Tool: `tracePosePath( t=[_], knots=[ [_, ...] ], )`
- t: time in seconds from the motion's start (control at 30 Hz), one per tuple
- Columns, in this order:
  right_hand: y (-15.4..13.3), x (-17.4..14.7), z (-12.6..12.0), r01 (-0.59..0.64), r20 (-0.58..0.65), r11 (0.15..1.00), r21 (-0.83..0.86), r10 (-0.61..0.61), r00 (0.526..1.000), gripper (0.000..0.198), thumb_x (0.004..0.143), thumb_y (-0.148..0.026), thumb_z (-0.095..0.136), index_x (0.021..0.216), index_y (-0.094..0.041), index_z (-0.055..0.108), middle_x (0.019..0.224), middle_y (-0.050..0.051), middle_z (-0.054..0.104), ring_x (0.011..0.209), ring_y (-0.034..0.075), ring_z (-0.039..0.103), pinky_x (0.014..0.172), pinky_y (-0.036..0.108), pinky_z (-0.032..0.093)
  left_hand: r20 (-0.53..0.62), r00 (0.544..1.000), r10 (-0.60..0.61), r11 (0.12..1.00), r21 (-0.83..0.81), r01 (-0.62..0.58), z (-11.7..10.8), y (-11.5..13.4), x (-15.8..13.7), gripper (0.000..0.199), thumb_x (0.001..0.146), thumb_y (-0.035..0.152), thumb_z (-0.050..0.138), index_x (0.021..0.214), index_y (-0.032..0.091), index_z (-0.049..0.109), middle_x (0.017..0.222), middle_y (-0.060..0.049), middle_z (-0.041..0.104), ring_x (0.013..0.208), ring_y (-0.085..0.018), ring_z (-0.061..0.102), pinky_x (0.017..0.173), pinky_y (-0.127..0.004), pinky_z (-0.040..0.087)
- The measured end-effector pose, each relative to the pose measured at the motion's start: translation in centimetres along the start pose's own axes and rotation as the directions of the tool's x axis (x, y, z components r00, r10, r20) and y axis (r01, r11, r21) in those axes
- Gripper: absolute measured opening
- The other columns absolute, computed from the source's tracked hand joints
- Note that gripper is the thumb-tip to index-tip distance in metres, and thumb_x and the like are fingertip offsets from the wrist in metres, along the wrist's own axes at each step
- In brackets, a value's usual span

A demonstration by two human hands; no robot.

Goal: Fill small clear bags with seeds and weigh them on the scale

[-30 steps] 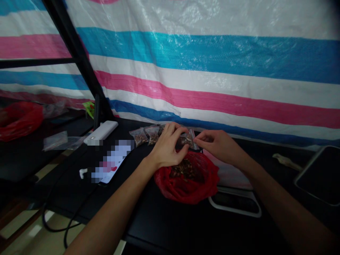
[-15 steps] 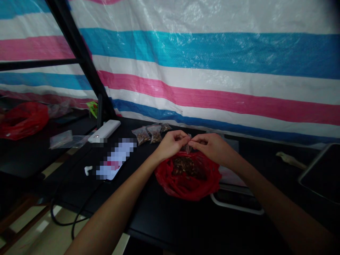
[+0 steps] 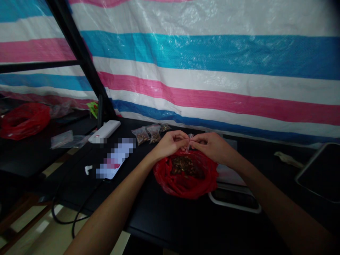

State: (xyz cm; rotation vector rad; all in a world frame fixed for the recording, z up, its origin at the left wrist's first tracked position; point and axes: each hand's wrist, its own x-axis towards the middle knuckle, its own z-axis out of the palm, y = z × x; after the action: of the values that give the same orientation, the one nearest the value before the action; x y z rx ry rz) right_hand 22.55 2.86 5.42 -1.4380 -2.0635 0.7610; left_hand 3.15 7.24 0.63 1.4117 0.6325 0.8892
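Centrally, the left hand (image 3: pixel 172 143) and the right hand (image 3: pixel 214 147) almost meet, each with thumb and fingers closed in a pinch on a small clear bag (image 3: pixel 189 142). The small clear bag lies between the fingertips, at the far rim of an open red bag (image 3: pixel 184 191); its contents cannot be made out. Loose brown pieces (image 3: pixel 183 165) fill part of the red bag, which rests on the black bench (image 3: pixel 159 221). Beyond the left hand, filled packets (image 3: pixel 154 134) lie grouped near a striped sheet (image 3: pixel 212 95). Left of these are a white oblong device (image 3: pixel 106 130) and a lit phone (image 3: pixel 117 161); a white-rimmed device (image 3: pixel 235 200) sits right of the red bag.
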Motion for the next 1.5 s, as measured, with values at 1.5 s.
tracePosePath(
  t=[1.5],
  knots=[
    [-0.8, -1.0, -3.0, -0.042, 0.137, 0.957, 0.287, 0.002, 0.991, 0.054, 0.083, -0.039, 0.072, 0.134, -0.023, 0.06, 0.103, 0.005, 0.077, 0.092, 0.022, 0.072, 0.081, 0.036, 0.058, 0.04, 0.971, 0.236, 0.964, 0.113, -0.239, -0.5, 2.9, -1.3, 0.011, 0.077, 0.025, 0.06, 0.071, 0.016, 0.063, 0.079, -0.003, 0.063, 0.074, -0.016, 0.056, 0.07, -0.028, 0.044]
  ],
)
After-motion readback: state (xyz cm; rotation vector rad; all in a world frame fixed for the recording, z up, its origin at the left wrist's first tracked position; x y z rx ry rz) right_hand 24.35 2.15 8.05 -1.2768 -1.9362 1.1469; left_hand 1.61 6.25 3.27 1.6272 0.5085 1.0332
